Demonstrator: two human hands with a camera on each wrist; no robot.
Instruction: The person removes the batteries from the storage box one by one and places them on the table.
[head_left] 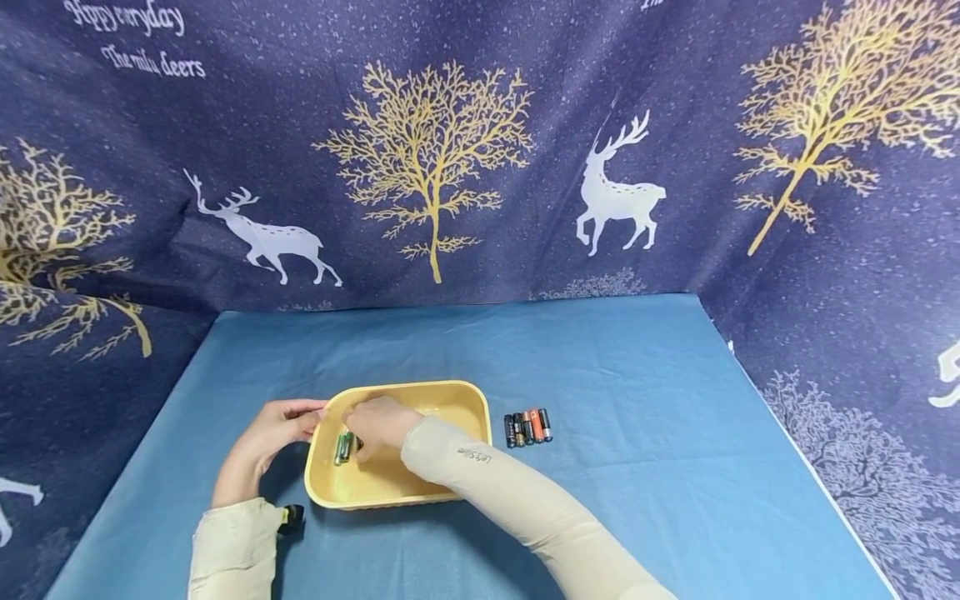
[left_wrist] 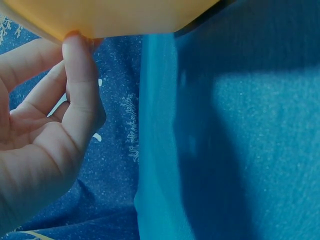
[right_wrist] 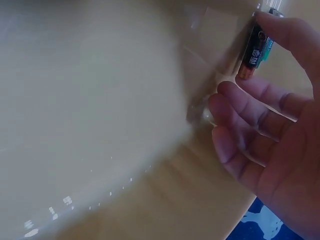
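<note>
A yellow plastic basin (head_left: 397, 483) stands on the blue cloth. My left hand (head_left: 262, 435) is at its left end, thumb and fingers pinching the rim, as the left wrist view also shows. Inside the basin, my right hand (head_left: 381, 423) is down by the left wall. In the right wrist view it holds a black battery (right_wrist: 253, 50) with a copper end between thumb and index finger, the other fingers loosely bent. Green batteries (head_left: 342, 447) lie beside that hand on the basin floor; the hand partly hides what is there.
To the right of the basin, several batteries (head_left: 527, 427), black and orange, lie side by side in a row on the blue cloth (head_left: 637, 500). A dark blue patterned curtain (head_left: 480, 208) rises behind. A small black device (head_left: 294, 518) is at the left sleeve.
</note>
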